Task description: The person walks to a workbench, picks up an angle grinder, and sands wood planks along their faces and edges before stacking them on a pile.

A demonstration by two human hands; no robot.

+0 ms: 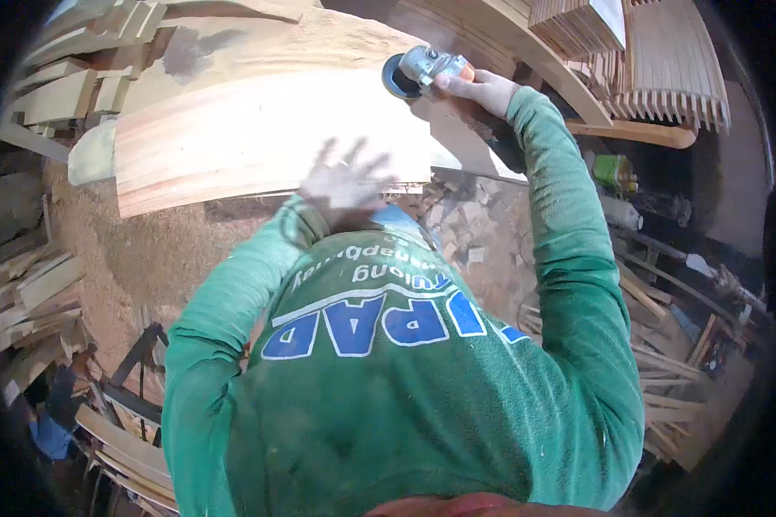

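My right hand (485, 90) is wrapped round an angle grinder (435, 66), whose disc faces left at the far right end of a pale wooden board (198, 142). The grinder is held by the board's far edge; whether the disc touches wood I cannot tell. My left hand (347, 177) is spread out over the board's near edge, fingers apart and smeared by motion. Strong glare washes out the middle of the board. Dust covers both green sleeves.
Cut wood pieces (60, 95) are piled at the left, with more slats (34, 293) below. Stacked curved wooden parts (664, 69) stand at the upper right. Offcuts (470, 224) and sawdust lie on the floor, and a green container (612, 171) stands at the right.
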